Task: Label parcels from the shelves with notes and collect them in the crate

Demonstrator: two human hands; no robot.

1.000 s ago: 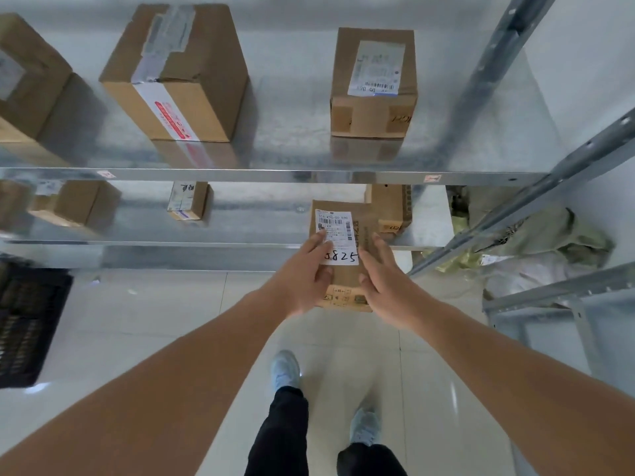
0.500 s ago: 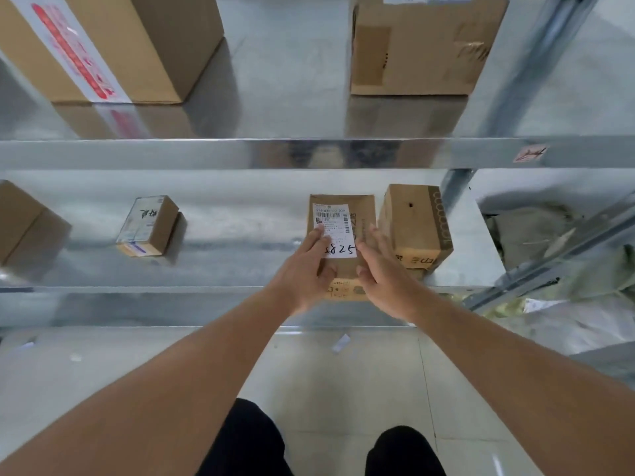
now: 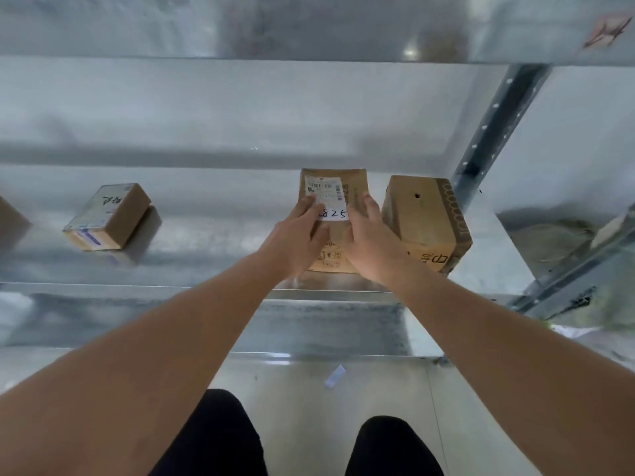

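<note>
A brown cardboard parcel [image 3: 357, 192] stands on the lower metal shelf [image 3: 192, 255], near its front edge. On its top is a white shipping label [image 3: 326, 197] with "825" handwritten at the near end. My left hand [image 3: 299, 231] holds the parcel's left side, fingers over the label's corner and thumb on the near face. My right hand [image 3: 371, 238] holds its right side, fingers lying along the top edge. No crate is in view.
A second brown box [image 3: 426, 218] stands just right of the parcel, close to my right hand. A small labelled box [image 3: 108, 216] lies to the left. A perforated upright post [image 3: 494, 132] rises at the right, with bagged items [image 3: 556, 242] beyond. A paper scrap [image 3: 335, 376] lies on the floor.
Both hands have carried the parcel from in front of the rack onto the lower shelf. The view has dropped and come closer, so the upper shelf's boxes are out of sight.
</note>
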